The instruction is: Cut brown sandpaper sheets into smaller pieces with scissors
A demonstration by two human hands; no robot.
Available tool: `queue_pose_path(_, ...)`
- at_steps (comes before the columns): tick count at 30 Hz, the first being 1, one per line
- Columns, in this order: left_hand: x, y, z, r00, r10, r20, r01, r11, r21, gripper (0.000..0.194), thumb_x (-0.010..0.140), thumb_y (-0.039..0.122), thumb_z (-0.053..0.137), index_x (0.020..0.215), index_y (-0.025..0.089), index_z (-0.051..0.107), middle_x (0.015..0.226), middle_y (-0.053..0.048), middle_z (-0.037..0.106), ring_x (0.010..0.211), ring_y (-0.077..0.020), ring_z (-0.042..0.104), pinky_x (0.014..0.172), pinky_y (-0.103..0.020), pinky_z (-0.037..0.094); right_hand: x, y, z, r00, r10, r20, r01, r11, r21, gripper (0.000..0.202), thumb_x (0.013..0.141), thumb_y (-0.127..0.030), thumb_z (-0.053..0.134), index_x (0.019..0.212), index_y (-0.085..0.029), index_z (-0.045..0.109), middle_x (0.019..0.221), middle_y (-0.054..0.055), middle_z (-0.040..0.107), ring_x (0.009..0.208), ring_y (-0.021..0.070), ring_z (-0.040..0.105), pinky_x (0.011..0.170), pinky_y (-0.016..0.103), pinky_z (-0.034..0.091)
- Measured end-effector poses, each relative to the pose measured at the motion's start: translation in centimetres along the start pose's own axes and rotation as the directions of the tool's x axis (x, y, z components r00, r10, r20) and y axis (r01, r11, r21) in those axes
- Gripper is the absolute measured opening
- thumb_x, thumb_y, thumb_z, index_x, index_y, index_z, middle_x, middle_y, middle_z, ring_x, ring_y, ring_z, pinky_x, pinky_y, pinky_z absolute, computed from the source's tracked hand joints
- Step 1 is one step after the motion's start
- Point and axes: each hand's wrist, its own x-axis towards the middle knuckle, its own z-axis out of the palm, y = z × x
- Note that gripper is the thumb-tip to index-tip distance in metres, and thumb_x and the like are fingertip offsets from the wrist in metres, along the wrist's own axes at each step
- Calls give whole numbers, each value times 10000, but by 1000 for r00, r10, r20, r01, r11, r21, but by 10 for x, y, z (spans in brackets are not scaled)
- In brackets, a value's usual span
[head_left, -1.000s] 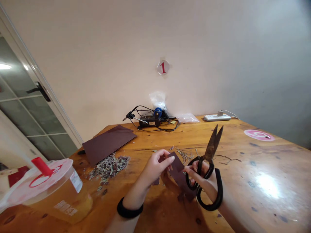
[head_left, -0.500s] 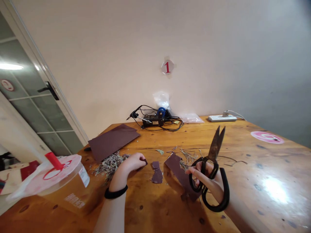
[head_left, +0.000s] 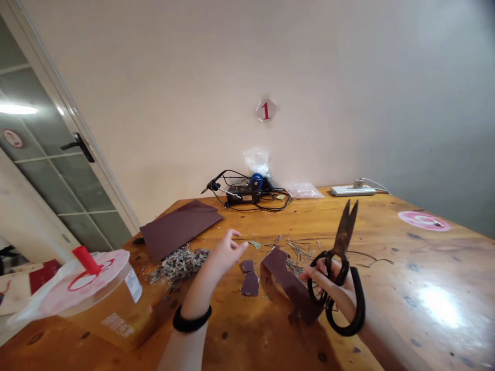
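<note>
Scissors (head_left: 345,229), one pair: dark, rust-mottled metal blades, pointing up and slightly parted, with broad black loop handles; carried in the right hand (head_left: 334,289), fingers curled through and around the loops. Strip (head_left: 284,273), one: matte dark brown, paper-like, ragged along one edge, slanting over the counter (head_left: 240,330) beside the right fingertips; whether they pinch it cannot be told. Left hand (head_left: 226,255), empty, fingers loosely spread and bent above the counter, black band (head_left: 191,319) at the wrist. Torn scraps (head_left: 250,283), same brown, between the left hand and the strip. Heap (head_left: 180,268) of grey-purple, crumbly dried flakes, beside smooth brown sheets (head_left: 180,229). Thin, dry stems (head_left: 299,250), tangled behind the strip. Changes: half a second ago the left hand pinched a small brown piece near the heap; now it is open, lifted and nearer the scraps. Containers: clear plastic cup (head_left: 112,314), amber liquid inside, pink-and-white lid (head_left: 83,278), red straw (head_left: 85,260); translucent bag (head_left: 257,159) by the wall, contents unclear.
</note>
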Motion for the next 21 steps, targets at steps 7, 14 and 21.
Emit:
queue_pose_path(7,-35,32,13,773,41,633,119,971,-209,615,798,486,647,1310,195,469,829,-67,702,536,-153,643,497,-239,458,-1,-8,1,1000,-6,6,6,1000,-28,630,444,-744,765,512,-236,399,542,20,555,533,190,575,463,283,426)
queue_pose_path(14,-30,29,23,782,85,618,118,952,-281,478,815,484,625,1213,222,596,1047,-106,683,754,-191,709,555,-239,506,0,1,-2,997,-67,38,67,997,-23,598,514,-705,779,540,-233,414,643,70,670,632,231,633,516,301,465)
queue_pose_path(21,-26,27,30,726,152,670,130,927,-351,501,767,488,695,1204,249,637,1113,-99,684,774,-187,703,566,-240,515,0,4,-1,997,-25,78,28,999,-38,604,510,-711,771,530,-236,398,594,53,667,507,189,586,451,288,440)
